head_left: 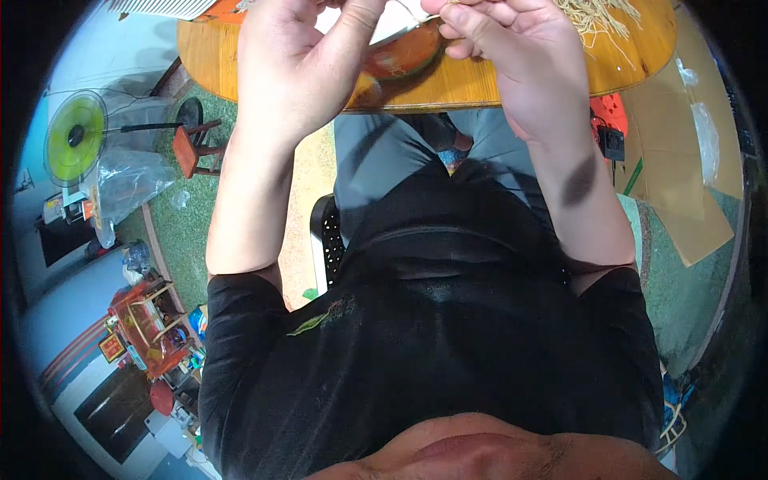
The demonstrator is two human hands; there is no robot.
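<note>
Over the near edge of a wooden table (216, 52), both of my hands are raised at the top of the view. My right hand (532, 52) is closed, with thumb and forefinger pinching a thin beige strand (416, 14). That strand runs left toward my left hand (308, 60), whose fingers curl in toward the thumb; the upper edge cuts off the fingertips, so their grip is hidden. Between and below the hands sits a round reddish-brown dish (404, 60) with something white at its far side. A loose pile of beige strands (604, 20) lies to the right of my right hand.
A white ribbed object (164, 8) shows at the table's far left. On the left floor are a green-bladed fan (76, 136), clear plastic bags (132, 188) and a small wooden stool (188, 152). Flattened cardboard (680, 160) lies at the right. My legs are under the table.
</note>
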